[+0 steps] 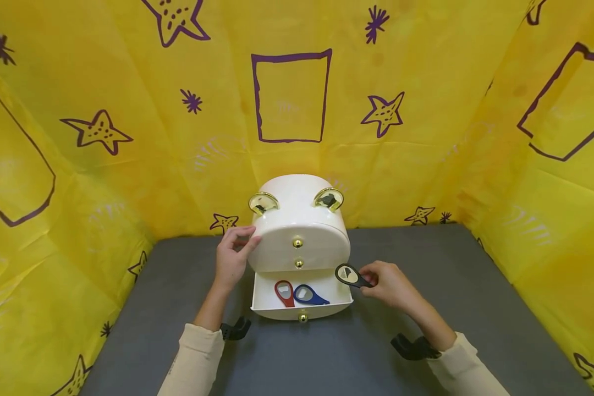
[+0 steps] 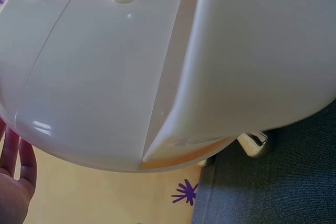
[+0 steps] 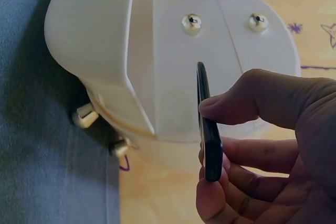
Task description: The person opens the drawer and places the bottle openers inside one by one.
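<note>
A small white drawer cabinet (image 1: 299, 242) with gold knobs and two gold ear-like pieces on top stands on the grey surface. Its bottom drawer (image 1: 264, 283) is pulled out; inside lie a red bottle opener (image 1: 291, 301) and a blue bottle opener (image 1: 322, 301). My right hand (image 1: 388, 283) pinches a black bottle opener (image 1: 360, 281) by its narrow end, just beside the drawer's right rim. In the right wrist view the black bottle opener (image 3: 211, 153) appears edge-on between thumb and fingers. My left hand (image 1: 232, 258) touches the cabinet's left side with fairly straight fingers.
Yellow cloth (image 1: 292, 159) with purple drawings hangs behind the grey tabletop (image 1: 425, 258) and along both sides. The cabinet stands near the back edge. Two closed drawer fronts, each with a gold knob (image 1: 297, 243), sit above the pulled-out one. Black straps circle both wrists.
</note>
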### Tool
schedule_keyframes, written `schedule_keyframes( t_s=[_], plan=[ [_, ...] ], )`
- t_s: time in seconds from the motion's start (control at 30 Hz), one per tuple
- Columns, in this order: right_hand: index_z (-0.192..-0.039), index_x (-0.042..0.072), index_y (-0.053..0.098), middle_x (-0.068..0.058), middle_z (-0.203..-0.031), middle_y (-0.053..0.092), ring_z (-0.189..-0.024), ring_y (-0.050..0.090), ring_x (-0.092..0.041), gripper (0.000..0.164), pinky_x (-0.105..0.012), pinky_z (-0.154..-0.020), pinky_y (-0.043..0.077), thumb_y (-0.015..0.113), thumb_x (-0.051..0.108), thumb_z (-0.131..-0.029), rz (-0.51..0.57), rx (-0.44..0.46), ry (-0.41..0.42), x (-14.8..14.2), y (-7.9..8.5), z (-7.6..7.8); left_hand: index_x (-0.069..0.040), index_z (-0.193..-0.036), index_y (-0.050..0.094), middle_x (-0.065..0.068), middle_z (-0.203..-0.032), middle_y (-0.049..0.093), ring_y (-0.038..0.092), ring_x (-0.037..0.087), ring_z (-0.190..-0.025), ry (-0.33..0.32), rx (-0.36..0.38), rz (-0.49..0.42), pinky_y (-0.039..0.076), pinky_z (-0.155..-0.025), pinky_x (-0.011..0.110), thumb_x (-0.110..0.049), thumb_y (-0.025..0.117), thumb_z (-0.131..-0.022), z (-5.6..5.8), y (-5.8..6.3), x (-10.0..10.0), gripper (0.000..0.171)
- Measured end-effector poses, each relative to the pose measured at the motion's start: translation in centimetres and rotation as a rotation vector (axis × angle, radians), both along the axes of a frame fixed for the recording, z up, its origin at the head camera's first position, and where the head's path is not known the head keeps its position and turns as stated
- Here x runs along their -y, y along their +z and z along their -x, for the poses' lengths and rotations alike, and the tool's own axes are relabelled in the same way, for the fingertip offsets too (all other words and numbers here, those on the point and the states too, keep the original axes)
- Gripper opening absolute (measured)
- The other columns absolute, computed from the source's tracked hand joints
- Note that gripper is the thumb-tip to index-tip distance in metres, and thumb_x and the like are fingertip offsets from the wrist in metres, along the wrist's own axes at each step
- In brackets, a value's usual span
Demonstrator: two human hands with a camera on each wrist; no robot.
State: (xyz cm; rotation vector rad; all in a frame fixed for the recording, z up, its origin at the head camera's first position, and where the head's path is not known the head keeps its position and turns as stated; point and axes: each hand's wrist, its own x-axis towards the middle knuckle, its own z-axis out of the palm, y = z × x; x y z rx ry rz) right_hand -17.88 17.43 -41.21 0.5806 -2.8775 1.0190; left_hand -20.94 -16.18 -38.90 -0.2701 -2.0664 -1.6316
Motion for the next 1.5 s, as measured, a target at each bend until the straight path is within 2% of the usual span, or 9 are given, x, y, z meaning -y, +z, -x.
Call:
schedule_keyframes(
  t_s=[0.23,0.47,0.7,0.93,1.27,1.5],
  plan=[
    [-0.088,-0.001,0.072,-0.001,-0.073,0.061,-0.069,0.053,-0.01,0.021,-0.022,-0.062,0.047,0.076,0.003,-0.068,-0.045,-0.007,0.056,1.0,-0.7,0.4,0.012,-0.102,0.067,0.028,-0.112,0.062,0.053,-0.001,-0.098,0.004,0.014,0.006,0.047,-0.077,0.015,0.0,0.073,-0.083,0.0,-0.3,0.0,0.024],
    [-0.084,0.002,0.071,0.0,-0.071,0.059,-0.066,0.049,-0.007,0.02,-0.022,-0.06,0.043,0.074,0.005,-0.065,-0.09,-0.048,0.075,2.0,-1.4,0.7,0.012,-0.101,0.067,0.028,-0.111,0.062,0.053,-0.002,-0.097,0.005,0.0,0.001,0.047,-0.076,0.013,0.001,0.074,-0.082,0.0,-0.6,0.1,0.023],
    [-0.082,0.004,0.069,0.001,-0.07,0.053,-0.067,0.046,-0.011,0.019,-0.025,-0.06,0.039,0.076,0.005,-0.065,-0.151,-0.039,0.055,3.1,-1.8,0.9,0.013,-0.101,0.067,0.029,-0.11,0.062,0.054,-0.001,-0.098,-0.001,-0.009,0.002,0.047,-0.076,0.013,0.001,0.074,-0.082,0.1,-0.5,0.0,0.023],
    [-0.079,0.004,0.067,0.0,-0.067,0.049,-0.066,0.042,-0.013,0.017,-0.026,-0.06,0.032,0.077,0.003,-0.066,-0.158,0.009,0.019,3.8,-2.3,1.0,0.013,-0.102,0.066,0.029,-0.11,0.061,0.053,0.0,-0.097,-0.008,-0.011,-0.024,0.047,-0.076,0.015,0.003,0.073,-0.082,0.0,-0.5,0.0,0.024],
    [-0.072,0.007,0.061,0.002,-0.065,0.041,-0.064,0.038,-0.014,0.017,-0.027,-0.06,0.028,0.076,0.003,-0.065,-0.179,-0.023,-0.001,4.4,-2.4,0.9,0.012,-0.101,0.067,0.028,-0.109,0.061,0.053,-0.002,-0.096,-0.002,-0.014,-0.02,0.048,-0.076,0.017,0.003,0.074,-0.082,0.0,-0.5,0.0,0.023],
    [-0.071,0.006,0.061,0.0,-0.065,0.043,-0.065,0.039,-0.015,0.015,-0.03,-0.062,0.029,0.075,0.003,-0.068,-0.19,-0.028,-0.022,4.6,-2.4,0.9,0.013,-0.102,0.066,0.028,-0.11,0.061,0.053,0.0,-0.096,-0.007,-0.019,-0.022,0.047,-0.076,0.014,0.002,0.074,-0.082,-0.1,-0.5,0.0,0.024]
  ],
)
